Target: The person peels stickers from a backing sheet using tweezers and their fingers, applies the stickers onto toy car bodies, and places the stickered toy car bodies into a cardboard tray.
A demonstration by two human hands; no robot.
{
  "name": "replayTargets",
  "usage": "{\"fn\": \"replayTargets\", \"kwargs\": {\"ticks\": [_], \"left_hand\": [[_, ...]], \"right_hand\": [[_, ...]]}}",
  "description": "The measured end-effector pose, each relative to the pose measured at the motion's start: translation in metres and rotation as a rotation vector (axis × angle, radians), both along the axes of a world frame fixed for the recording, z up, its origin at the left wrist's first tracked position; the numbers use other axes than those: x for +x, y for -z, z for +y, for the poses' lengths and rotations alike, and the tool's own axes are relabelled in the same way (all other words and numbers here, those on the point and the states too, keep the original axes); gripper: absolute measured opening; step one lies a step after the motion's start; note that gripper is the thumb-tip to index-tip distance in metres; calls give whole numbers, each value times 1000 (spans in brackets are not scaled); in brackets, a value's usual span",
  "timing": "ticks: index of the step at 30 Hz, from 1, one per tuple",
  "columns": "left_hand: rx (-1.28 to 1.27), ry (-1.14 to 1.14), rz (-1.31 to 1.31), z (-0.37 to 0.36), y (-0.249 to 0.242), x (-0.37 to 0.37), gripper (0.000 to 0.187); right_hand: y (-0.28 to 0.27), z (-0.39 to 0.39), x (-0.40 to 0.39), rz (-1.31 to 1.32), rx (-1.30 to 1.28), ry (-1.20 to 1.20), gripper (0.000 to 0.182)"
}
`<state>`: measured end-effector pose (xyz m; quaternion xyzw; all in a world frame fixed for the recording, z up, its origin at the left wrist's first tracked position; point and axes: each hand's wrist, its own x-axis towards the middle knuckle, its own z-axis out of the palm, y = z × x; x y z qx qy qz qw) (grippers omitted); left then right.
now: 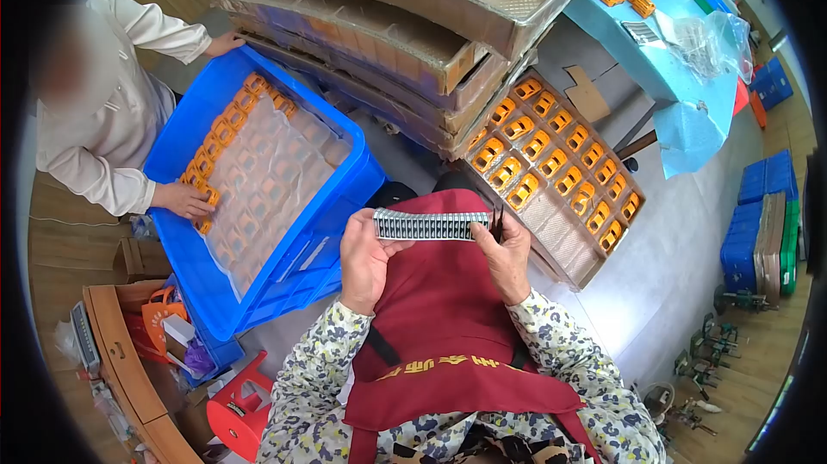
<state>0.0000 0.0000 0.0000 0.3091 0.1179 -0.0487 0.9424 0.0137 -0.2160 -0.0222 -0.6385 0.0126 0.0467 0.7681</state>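
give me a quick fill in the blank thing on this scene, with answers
The left hand and right hand hold a patterned strip over an apron lettered in ____.
The slim dark tool is in the ____ hand.
The toy cars in the divided tray are ____.
A co-worker reaches into a ____ crate.

Missing: yellow; right; orange; blue.

Wood-look floor (792, 214) to my far right, pale glossy grey floor (663, 274) nearer me, bright glare across it. Blue-covered table (680, 68) ahead, right. Brown drawer cabinet (129, 369) low on my left.
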Motion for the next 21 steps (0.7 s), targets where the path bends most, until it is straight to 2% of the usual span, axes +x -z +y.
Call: {"fn": "replayTargets", "kwargs": {"ticks": [3,8,11,15,19,21], "left_hand": [[379,-87,-74,-18,3,0,52],[463,-172,-148,-16,-12,3,40],[552,-75,-134,-9,-6,0,23],[616,-7,-113,-3,-7,-2,11],[684,5,-85,-1,-9,-3,12],[687,19,-88,-1,-14,-3,15]], "right_hand": [[-9,-7,2,-84,-81,97,14],[-24,11,2,-97,-23,295,13],[-12,-4,1,-128,-92,37,13],[-23,-6,3,-133,-78,-92,12],[-9,-14,4,-225,-133,-160,14],[-11,-14,3,-171,-126,-169,16]]}}
